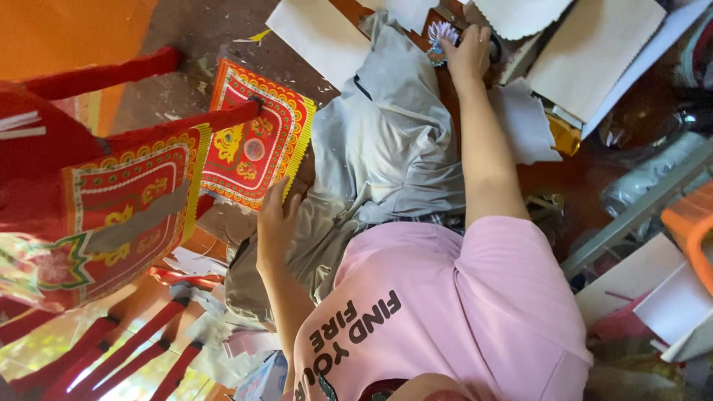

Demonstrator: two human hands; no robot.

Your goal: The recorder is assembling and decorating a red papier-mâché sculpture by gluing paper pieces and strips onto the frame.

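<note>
I look down on my own pink shirt and grey trousers [386, 156]. My left hand [277, 219] reaches to the lower corner of a red and gold patterned paper panel [252, 145], with straight fingers lying against its edge. That panel is fixed to a red stick frame [111, 215] on the left. My right hand [469, 53] stretches far forward past my knee and pinches a small white and blue lotus-shaped paper cutout [440, 33]. Something dark lies just behind this hand, and I cannot tell what it is.
White and cream paper sheets [594, 52] lie stacked around my right hand, with torn white scraps [523, 122] beside my forearm. A second red patterned panel [119, 215] hangs on the frame. More red sticks [126, 356] and paper scraps litter the floor. An orange crate [694, 230] stands at the right.
</note>
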